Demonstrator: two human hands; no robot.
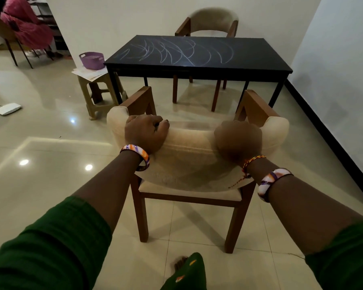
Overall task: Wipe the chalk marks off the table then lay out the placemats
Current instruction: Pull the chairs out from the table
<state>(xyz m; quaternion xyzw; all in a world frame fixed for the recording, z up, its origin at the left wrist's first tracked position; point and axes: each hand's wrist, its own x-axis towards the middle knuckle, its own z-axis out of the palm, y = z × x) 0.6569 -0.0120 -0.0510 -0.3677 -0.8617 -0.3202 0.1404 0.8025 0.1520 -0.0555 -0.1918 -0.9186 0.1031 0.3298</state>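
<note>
Chalk marks [176, 50] cover the table [260, 66], unwiped. Our left hand [146, 132] and right hand [238, 139], blurred, clamp the chair [189, 151] back, probably clearing access.

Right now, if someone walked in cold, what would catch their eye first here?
Probably the white chalk scribbles swirling across the black rectangular table at the far wall. Next, the left hand and right hand gripping the curved back of the cream upholstered wooden chair in the foreground. A purple plastic basket sits on a beige stool left of the table.
</note>
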